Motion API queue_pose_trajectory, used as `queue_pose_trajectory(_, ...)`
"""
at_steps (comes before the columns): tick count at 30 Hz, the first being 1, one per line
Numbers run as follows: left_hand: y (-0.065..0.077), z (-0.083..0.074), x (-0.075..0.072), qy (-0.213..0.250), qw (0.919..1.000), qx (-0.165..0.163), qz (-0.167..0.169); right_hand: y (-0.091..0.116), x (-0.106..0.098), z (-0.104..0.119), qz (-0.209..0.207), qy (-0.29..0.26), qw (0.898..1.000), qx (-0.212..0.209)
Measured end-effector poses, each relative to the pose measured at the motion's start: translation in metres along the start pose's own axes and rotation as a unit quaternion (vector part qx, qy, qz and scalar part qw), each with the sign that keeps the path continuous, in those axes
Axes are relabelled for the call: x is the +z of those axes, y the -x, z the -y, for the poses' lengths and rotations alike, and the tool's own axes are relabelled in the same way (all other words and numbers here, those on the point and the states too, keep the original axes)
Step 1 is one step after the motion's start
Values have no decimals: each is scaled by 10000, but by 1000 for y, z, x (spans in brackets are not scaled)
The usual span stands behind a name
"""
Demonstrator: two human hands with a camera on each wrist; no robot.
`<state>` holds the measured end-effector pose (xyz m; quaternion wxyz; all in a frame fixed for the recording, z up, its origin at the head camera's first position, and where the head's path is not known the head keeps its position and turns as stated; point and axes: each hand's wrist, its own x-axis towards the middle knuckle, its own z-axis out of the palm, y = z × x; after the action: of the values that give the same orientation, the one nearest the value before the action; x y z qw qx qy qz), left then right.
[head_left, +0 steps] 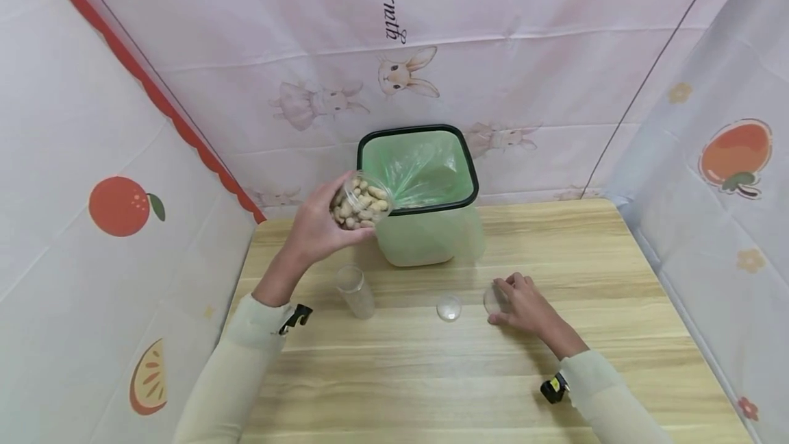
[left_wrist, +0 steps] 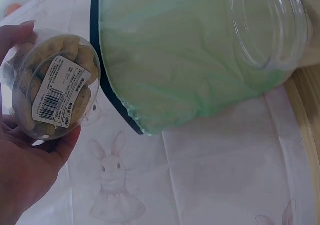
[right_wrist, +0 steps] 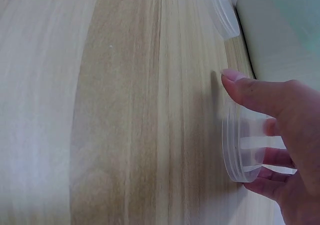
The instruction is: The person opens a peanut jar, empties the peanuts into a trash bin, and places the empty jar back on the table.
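My left hand (head_left: 317, 221) grips a clear plastic jar (head_left: 362, 201) full of unshelled peanuts, tilted beside the left rim of the green-lined bin (head_left: 431, 238). In the left wrist view, the base of this jar carries a white barcode label (left_wrist: 61, 91). Over at the right, my right hand (head_left: 524, 303) is spread around a clear round lid (right_wrist: 240, 147) low at the tabletop. The thumb (right_wrist: 250, 92) stands a little apart from the lid, and the fingers lie along its far side.
Below the tilted jar an uncapped clear container (head_left: 356, 292) stands on the wooden table (head_left: 394, 375). A smaller clear lid (head_left: 448, 307) lies between it and my right hand. Printed cloth walls (head_left: 555, 33) enclose the table's back and sides.
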<state>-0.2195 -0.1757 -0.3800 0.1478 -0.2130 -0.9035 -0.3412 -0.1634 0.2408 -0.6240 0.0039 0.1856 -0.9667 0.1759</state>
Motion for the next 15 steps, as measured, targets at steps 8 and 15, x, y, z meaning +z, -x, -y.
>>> queue_pose_trajectory(8, -8, 10, -2, -259, 9996, 103, 20, 6, 5, -3, -81, 147, 9999, -17)
queue_pose_trajectory(15, -16, 16, -8, -443, 9988, -83, 175, 5, 6, -5, -22, 166, 9999, 12)
